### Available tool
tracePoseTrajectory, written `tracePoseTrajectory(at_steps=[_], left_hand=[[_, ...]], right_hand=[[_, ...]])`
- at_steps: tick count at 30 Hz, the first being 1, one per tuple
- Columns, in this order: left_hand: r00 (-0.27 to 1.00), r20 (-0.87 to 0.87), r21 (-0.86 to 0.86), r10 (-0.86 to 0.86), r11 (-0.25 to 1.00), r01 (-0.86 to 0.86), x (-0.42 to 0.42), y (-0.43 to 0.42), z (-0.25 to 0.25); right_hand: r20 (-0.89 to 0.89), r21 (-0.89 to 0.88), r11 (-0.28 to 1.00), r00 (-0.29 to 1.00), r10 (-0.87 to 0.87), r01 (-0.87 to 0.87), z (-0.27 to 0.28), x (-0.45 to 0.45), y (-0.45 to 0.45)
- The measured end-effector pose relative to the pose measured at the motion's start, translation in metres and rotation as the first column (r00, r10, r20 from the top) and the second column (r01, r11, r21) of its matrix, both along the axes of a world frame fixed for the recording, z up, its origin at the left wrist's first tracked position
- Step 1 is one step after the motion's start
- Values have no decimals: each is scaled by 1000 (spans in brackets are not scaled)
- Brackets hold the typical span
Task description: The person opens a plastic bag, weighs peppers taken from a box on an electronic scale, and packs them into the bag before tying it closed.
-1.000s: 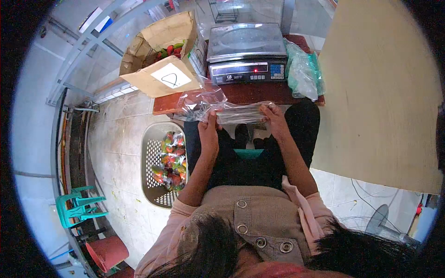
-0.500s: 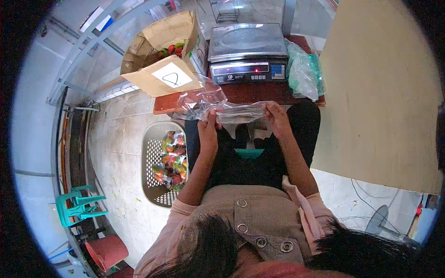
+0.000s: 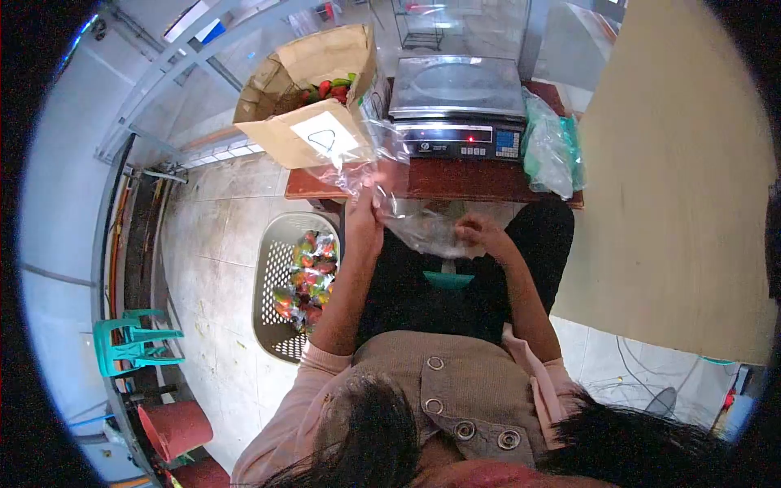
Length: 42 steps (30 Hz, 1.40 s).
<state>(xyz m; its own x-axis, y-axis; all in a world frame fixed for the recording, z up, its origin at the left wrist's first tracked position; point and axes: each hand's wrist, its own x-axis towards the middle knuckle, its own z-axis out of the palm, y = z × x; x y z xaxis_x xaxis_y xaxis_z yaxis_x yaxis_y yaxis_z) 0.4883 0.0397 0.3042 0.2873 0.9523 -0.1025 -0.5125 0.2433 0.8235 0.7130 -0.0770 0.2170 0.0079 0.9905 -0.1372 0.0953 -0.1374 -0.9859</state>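
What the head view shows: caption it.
Left hand and right hand handle a clear plastic bag near a digital scale.

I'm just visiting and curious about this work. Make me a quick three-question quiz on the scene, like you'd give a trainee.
1. True or false: from where the person sits, the digital scale is to the right of the cardboard box.
2. What does the left hand hold?
A) a wooden spoon
B) a clear plastic bag
C) a metal bowl
3. Fill in the blank: the basket with the red and green produce stands on the person's ____ side.

Key: 1 true; 2 B; 3 left.
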Motion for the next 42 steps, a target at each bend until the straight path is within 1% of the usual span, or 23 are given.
tracePoseTrajectory(at_steps=[1,2,4,5,8,11,14,17,20,23,26,29,32,35,38,41,42], left_hand=[[994,-104,83,30,996,-21,10,-15,23],[973,-230,133,3,991,29,8,-18,26],[881,-473,208,-32,967,147,6,-23,31],[874,-484,291,42,950,116,15,-28,40],[829,-543,475,133,863,173,17,-24,27],[763,-641,445,84,851,280,17,-31,44],[743,-659,487,119,820,301,16,-31,36],[741,-665,487,95,807,334,16,-33,35],[702,-708,462,74,801,380,18,-38,42],[724,-688,456,40,800,389,19,-36,36],[716,-697,443,35,807,392,18,-37,36],[689,-723,462,56,780,421,18,-36,35],[690,-722,444,43,794,415,19,-38,33],[637,-769,441,55,768,465,15,-36,33],[661,-750,428,36,787,444,18,-37,32],[639,-769,441,14,735,515,19,-35,31],[659,-752,418,-25,755,506,22,-37,34]], right_hand=[[29,68,993,995,-97,95,7,2,1],[51,138,973,979,-195,187,14,5,1],[-146,188,940,954,-261,286,59,6,-1],[-245,204,918,926,-287,339,80,5,-1],[-389,223,947,912,-132,232,108,5,12],[-225,295,939,968,-110,175,128,1,21],[-270,343,919,957,-103,195,150,-2,23],[-142,383,902,978,-155,199,153,0,26],[3,384,919,995,-96,88,154,7,29],[158,339,941,986,-51,-6,148,15,32],[41,428,898,991,-129,99,146,11,31],[-267,356,927,963,-25,123,158,3,27],[9,380,924,999,44,-45,162,7,27],[120,397,918,992,-34,-17,152,14,28],[191,362,929,969,-159,81,152,16,24],[136,292,942,968,-213,166,149,13,22],[93,312,935,974,-207,169,145,12,22]])
